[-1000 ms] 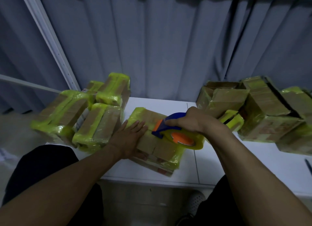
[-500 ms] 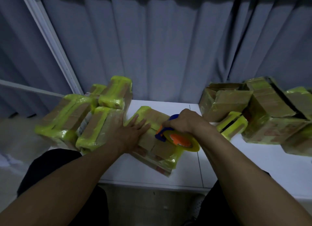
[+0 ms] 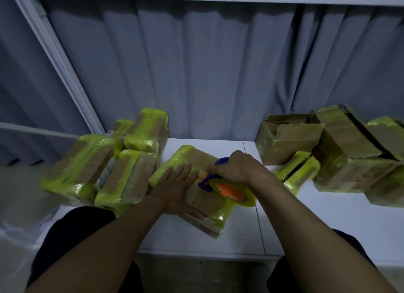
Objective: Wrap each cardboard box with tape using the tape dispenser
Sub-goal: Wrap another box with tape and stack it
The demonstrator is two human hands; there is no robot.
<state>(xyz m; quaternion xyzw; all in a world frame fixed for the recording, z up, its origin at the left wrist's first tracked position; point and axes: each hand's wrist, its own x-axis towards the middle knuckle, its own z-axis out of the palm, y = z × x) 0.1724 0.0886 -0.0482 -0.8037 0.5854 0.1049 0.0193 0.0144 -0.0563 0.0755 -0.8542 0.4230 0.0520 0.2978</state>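
A flat cardboard box edged in yellow tape lies in the middle of the white table, turned at an angle. My left hand presses flat on its top, fingers straight and spread. My right hand grips the blue handle of the tape dispenser, whose orange hub and yellowish tape roll rest on the box's right side. The handle is mostly hidden under my fingers.
Several taped boxes are piled at the table's left end. More boxes, some open-topped, crowd the right end, with a small yellow-taped one beside my right wrist. A grey curtain hangs behind. My knees are under the front edge.
The dispenser and my right hand have slid toward the far left across the box top. My left hand stayed pressed on the box. The view tilted up slightly.
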